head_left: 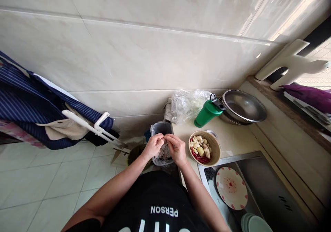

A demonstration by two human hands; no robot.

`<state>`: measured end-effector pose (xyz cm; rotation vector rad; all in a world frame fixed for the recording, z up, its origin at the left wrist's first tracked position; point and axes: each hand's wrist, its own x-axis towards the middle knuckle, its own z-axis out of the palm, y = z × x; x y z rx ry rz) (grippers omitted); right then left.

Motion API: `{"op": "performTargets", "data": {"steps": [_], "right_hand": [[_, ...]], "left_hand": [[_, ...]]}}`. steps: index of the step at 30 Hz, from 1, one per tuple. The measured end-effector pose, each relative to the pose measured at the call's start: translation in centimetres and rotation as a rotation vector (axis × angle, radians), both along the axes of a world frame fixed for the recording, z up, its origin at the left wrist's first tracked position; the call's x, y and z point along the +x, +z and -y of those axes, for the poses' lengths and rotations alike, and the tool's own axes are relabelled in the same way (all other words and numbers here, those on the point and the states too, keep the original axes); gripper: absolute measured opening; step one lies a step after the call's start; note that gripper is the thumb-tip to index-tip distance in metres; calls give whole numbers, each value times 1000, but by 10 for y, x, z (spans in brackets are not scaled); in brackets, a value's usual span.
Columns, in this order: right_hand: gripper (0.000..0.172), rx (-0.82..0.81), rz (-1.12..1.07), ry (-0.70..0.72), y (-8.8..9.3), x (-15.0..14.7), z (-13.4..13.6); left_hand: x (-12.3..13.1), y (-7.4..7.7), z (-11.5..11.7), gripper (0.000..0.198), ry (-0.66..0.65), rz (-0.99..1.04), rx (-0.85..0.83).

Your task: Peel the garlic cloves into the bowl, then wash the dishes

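Fingertips of my left hand (154,145) and my right hand (176,148) meet in a pinch above a lined trash bin (162,162). Whatever they hold between them is too small to make out. The bin's clear plastic liner has scraps inside. Just right of my right hand, a tan woven-look basket (216,149) stands on the counter. Peeled garlic cloves (198,143), pieces that look like ginger (206,150) and dried red chillies (201,159) lie in it.
Behind the basket are a green shaker bottle (209,113), clear plastic bags (184,104) and steel bowls (244,106). A sink (254,170) at lower right holds a patterned plate (241,190) and stacked pale dishes (257,223). Striped cloth (23,101) hangs at left near a white rack (85,125).
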<state>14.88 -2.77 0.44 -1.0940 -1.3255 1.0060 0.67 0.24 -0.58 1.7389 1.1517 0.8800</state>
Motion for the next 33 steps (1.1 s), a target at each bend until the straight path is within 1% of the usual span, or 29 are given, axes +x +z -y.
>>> {"op": "performTargets", "data": {"steps": [4, 6, 8, 10, 13, 17, 19, 23, 26, 27, 33], "right_hand": [[16, -52, -51, -21, -6, -6, 1], [11, -111, -157, -45, -12, -9, 0], [7, -173, -318, -66, -17, -12, -2], [9, -246, -501, -71, -21, -15, -3], [16, -366, -739, -60, -22, -16, -6], [21, -475, -910, -71, -22, -9, -11], [22, -500, -965, -71, -22, -4, -14], [28, -545, -1009, -20, -23, 4, -15], [28, -548, -974, -11, -26, 5, -13], [28, -542, -959, -11, -27, 5, -12], [26, -512, -846, -29, -31, 0, -12]], "left_hand": [[-1, -3, -1, 28, 40, -46, 31], [0, -1, -1, 27, 41, -72, 65], [2, 1, 0, 28, 41, -80, 92], [4, 4, 0, 30, 36, -79, 110], [6, 5, 1, 30, 25, -95, 110], [6, 0, 2, 27, 3, -119, 81], [5, -3, 1, 27, 22, -129, 75], [3, -4, 0, 27, 116, -128, 85], [2, -2, -1, 18, 151, -121, 117], [2, -1, -1, 16, 146, -123, 128], [4, 4, 4, 21, 59, -145, 171]]}}
